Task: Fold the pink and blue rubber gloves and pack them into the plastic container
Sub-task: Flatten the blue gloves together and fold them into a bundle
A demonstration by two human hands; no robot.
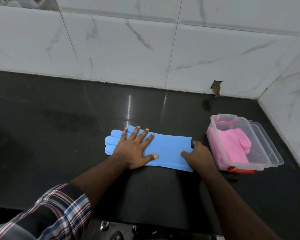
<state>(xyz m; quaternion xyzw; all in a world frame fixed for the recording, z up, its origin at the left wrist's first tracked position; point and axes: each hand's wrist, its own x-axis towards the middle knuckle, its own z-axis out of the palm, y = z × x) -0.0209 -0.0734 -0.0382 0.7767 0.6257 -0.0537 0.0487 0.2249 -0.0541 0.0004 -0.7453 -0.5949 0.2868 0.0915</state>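
Our right hand's fingers (185, 154) curl at the cuff of the flat blue rubber glove (164, 151); left hand (135, 149) presses it, fingers (142, 135) spread. Its long axis runs left-right across the black bench (59, 135). The clear plastic container (260, 163), already holding the pink rubber glove (232, 144), sits just right, nothing between.

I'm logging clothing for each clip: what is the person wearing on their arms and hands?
Both hands are bare: no gloves, rings or watch visible. The left hand comes from a rolled-up plaid sleeve in navy, white and red checks. The right hand and forearm show no sleeve in view.
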